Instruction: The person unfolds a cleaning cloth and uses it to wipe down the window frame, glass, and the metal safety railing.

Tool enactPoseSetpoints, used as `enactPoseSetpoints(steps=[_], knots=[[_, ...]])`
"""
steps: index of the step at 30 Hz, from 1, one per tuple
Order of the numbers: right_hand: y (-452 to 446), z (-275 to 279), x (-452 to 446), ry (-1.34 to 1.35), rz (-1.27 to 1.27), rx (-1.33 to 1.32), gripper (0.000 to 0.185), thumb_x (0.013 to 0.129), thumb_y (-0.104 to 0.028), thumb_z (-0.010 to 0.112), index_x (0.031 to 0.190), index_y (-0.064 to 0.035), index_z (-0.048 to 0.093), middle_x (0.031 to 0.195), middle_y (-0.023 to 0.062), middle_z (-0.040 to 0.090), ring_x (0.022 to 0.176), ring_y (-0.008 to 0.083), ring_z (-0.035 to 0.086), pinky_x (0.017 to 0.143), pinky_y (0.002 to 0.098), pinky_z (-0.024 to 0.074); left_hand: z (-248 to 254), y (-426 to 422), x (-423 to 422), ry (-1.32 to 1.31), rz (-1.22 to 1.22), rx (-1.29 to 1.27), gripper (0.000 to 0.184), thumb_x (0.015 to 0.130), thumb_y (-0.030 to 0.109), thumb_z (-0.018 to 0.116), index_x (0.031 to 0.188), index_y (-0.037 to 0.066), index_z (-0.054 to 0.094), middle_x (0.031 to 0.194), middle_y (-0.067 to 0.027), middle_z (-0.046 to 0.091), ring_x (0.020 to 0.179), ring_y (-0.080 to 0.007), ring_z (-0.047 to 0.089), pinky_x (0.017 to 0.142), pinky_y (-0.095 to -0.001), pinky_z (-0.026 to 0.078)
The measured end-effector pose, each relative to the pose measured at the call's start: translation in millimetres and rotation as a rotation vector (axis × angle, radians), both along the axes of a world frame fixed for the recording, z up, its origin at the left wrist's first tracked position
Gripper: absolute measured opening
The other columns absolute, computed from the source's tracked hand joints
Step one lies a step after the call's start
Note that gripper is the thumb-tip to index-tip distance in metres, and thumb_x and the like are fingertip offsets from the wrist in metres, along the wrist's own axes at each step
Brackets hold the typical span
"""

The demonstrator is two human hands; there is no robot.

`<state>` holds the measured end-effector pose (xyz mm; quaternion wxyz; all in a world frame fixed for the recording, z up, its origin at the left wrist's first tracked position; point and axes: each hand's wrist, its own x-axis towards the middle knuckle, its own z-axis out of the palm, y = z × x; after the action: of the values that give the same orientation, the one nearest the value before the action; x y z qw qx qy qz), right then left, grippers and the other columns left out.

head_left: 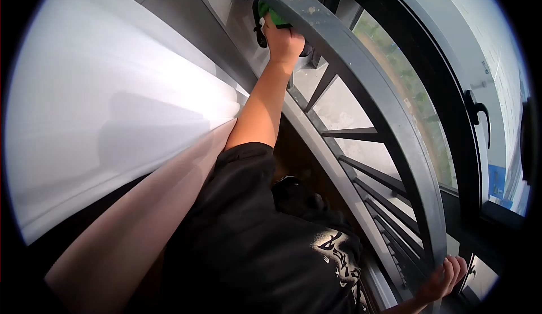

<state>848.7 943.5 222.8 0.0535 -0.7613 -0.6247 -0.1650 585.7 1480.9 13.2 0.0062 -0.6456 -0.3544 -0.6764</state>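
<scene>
At the top, my left hand [284, 44] is closed on a green cloth [272, 16], just under the upper end of the grey metal railing [395, 105]. A black strap [259, 25] hangs beside the cloth. My left arm reaches out from a black short sleeve. Down at the lower right, my right hand [446, 278] has its fingers curled at the railing's top bar; its thumb is hidden.
White curtain [124, 94] fills the left side, with a pinkish curtain edge [152, 218] below. Beyond the railing stands a black-framed window [446, 77] with a black handle [480, 113]. Dark railing bars [367, 170] run down to a pale lower ledge [322, 144].
</scene>
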Motion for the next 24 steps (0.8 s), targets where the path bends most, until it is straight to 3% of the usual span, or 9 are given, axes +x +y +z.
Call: enactPoseSetpoints(steps=[4, 9, 15, 17, 18, 19, 20, 21, 24], knots=[[17.7, -9.1, -9.0, -0.007, 0.012, -0.052, 0.017, 0.085, 0.003, 0.056, 0.099, -0.004, 0.059, 0.104, 0.0134, 0.061, 0.106, 0.034, 0.054, 0.093, 0.0471, 0.0442, -27.7, -3.0, -4.4, 0.031, -0.065, -0.109, 0.034, 0.079, 0.001, 0.052, 0.109, -0.003, 0.039, 0.085, -0.021, 0.06, 0.077, -0.0454, 0.058, 0.068, -0.0486, 0.047], [27.4, -16.4, -15.7, -0.017, 0.057, 0.041, 0.019, 0.085, 0.001, 0.054, 0.103, -0.0056, 0.058, 0.119, 0.0178, 0.054, 0.112, 0.0343, 0.051, 0.091, 0.0449, 0.0458, -95.9, -25.2, -9.5, -0.084, -0.21, -0.488, 0.032, 0.083, 0.005, 0.056, 0.109, 0.001, 0.038, 0.094, -0.024, 0.063, 0.083, -0.0449, 0.06, 0.072, -0.0469, 0.05], [24.6, -20.8, -16.3, -0.174, -0.015, 0.243, 0.021, 0.087, -0.001, 0.054, 0.107, -0.0069, 0.057, 0.131, 0.0182, 0.048, 0.119, 0.0324, 0.049, 0.094, 0.0426, 0.0461, -64.7, -26.5, -20.5, 0.01, -0.181, -0.513, 0.045, 0.079, 0.008, 0.058, 0.119, 0.003, 0.039, 0.09, -0.0252, 0.064, 0.085, -0.0451, 0.06, 0.074, -0.0483, 0.05], [23.7, -22.7, -11.3, -0.141, -0.033, 0.239, 0.021, 0.086, -0.001, 0.055, 0.107, -0.0071, 0.057, 0.131, 0.0178, 0.048, 0.119, 0.0317, 0.049, 0.095, 0.0425, 0.046, -18.6, -13.2, -23.5, -0.059, -0.355, -0.324, 0.034, 0.071, 0.006, 0.063, 0.103, 0.001, 0.054, 0.083, -0.0186, 0.066, 0.076, -0.0365, 0.064, 0.07, -0.0378, 0.051], [21.9, -23.1, -10.3, -0.121, -0.045, 0.219, 0.022, 0.086, -0.001, 0.055, 0.107, -0.0072, 0.058, 0.132, 0.0176, 0.047, 0.119, 0.0314, 0.049, 0.095, 0.0425, 0.046, 0.1, -3.7, -26.0, -0.061, -0.418, -0.332, 0.028, 0.07, 0.006, 0.064, 0.096, 0.001, 0.058, 0.077, -0.0118, 0.066, 0.068, -0.0256, 0.063, 0.066, -0.0322, 0.049], [24.4, -23.8, -11.6, -0.1, -0.03, 0.221, 0.023, 0.085, 0.0, 0.055, 0.106, -0.0074, 0.058, 0.133, 0.0172, 0.047, 0.118, 0.0311, 0.05, 0.095, 0.0426, 0.0458, 16.7, 4.4, -26.3, -0.159, -0.573, -0.442, 0.013, 0.073, 0.005, 0.067, 0.082, 0.0, 0.059, 0.077, -0.0047, 0.064, 0.071, -0.0133, 0.059, 0.065, -0.0285, 0.046], [27.3, -23.1, -13.5, -0.105, -0.035, 0.192, 0.024, 0.085, 0.001, 0.055, 0.106, -0.0075, 0.059, 0.132, 0.0176, 0.048, 0.119, 0.0319, 0.05, 0.095, 0.0431, 0.0458, 34.9, 6.4, -17.4, -0.275, -0.554, -0.471, 0.009, 0.077, 0.005, 0.066, 0.076, 0.0, 0.058, 0.074, -0.0019, 0.063, 0.066, -0.0092, 0.055, 0.059, -0.0274, 0.043], [28.8, -22.7, -14.4, -0.108, -0.038, 0.172, 0.024, 0.084, 0.002, 0.055, 0.106, -0.0076, 0.059, 0.131, 0.018, 0.048, 0.119, 0.0326, 0.05, 0.095, 0.0437, 0.0457, 28.1, 15.9, -15.5, -0.2, -0.284, -0.292, 0.019, 0.087, 0.015, 0.058, 0.093, -0.001, 0.065, 0.087, -0.0073, 0.066, 0.084, -0.0202, 0.062, 0.074, -0.0345, 0.048], [31.3, -21.8, -13.3, -0.083, -0.014, 0.153, 0.026, 0.084, 0.004, 0.053, 0.107, -0.0076, 0.06, 0.13, 0.0183, 0.049, 0.12, 0.0341, 0.05, 0.095, 0.045, 0.0462, 29.3, 11.9, -8.9, -0.345, -0.415, -0.386, 0.013, 0.083, 0.013, 0.061, 0.085, 0.001, 0.065, 0.082, -0.005, 0.065, 0.077, -0.0162, 0.061, 0.068, -0.0307, 0.047]])
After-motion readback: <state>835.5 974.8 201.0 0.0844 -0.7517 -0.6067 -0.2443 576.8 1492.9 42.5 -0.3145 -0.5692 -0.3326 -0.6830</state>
